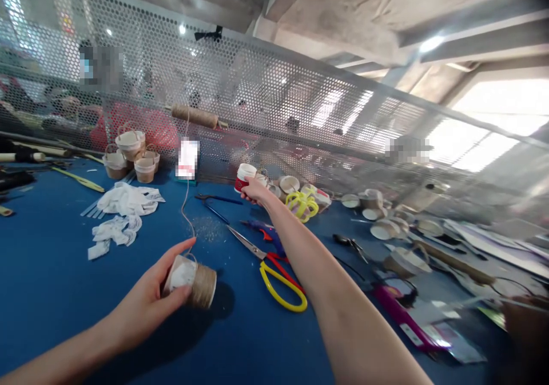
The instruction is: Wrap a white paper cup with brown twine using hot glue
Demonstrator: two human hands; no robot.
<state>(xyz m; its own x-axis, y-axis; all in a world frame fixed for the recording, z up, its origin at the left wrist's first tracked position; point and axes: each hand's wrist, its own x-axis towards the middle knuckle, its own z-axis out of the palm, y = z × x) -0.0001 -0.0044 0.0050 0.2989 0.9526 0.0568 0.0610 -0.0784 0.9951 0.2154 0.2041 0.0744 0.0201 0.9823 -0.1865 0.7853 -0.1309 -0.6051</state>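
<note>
My left hand (167,288) is closed around a white paper cup (183,273) lying on its side above the blue table. Brown twine (204,286) is wound about the cup's lower half. From there a strand (185,207) leads up to a twine spool (195,115) mounted on the mesh panel. Reaching far forward, my right hand (254,191) grips a small red and white tub (246,173) near the panel; its contents are hidden. Yellow-and-red-handled scissors (274,276) lie open beneath my right forearm, beside a blue glue gun (261,227) partly covered by that arm.
Small twine-trimmed cups (128,145) are stacked at back left, near crumpled white strips (126,199). Dark pliers (214,202) lie mid-table. A yellow ribbon loop (302,203) and several paper cups (384,229) fill the right. The perforated metal panel (257,87) bounds the table's back.
</note>
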